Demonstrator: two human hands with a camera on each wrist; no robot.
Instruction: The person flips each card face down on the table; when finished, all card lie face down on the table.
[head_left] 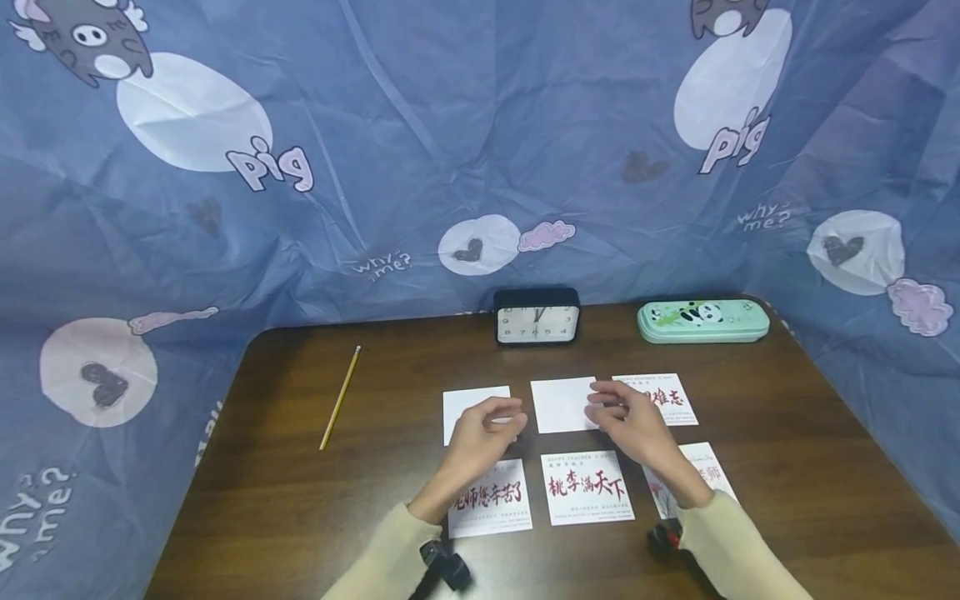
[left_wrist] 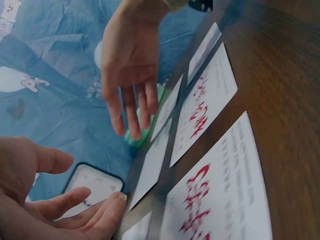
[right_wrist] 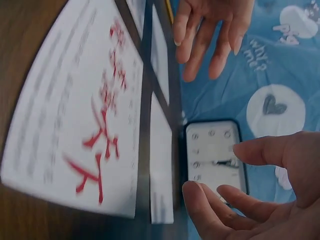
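Both hands hover over two rows of white cards, palms turned toward each other. My left hand (head_left: 483, 433) overlaps a blank card (head_left: 468, 408) in the back row, its fingers loosely bent around nothing. To the right, my right hand (head_left: 633, 417) hangs by another blank card (head_left: 562, 406) and partly hides a card with red characters (head_left: 671, 398). In front lie a card with red writing (head_left: 491, 504), a middle card with red writing (head_left: 587, 487) and a right card (head_left: 708, 471), half covered by the right arm. The wrist views show both hands holding nothing.
A black-framed clock (head_left: 537, 317) stands at the table's back edge. Right of it lies a green panda pencil case (head_left: 703, 322). On the left is a yellow pencil (head_left: 341, 398). Blue patterned cloth (head_left: 405, 167) hangs behind the brown table (head_left: 247, 500).
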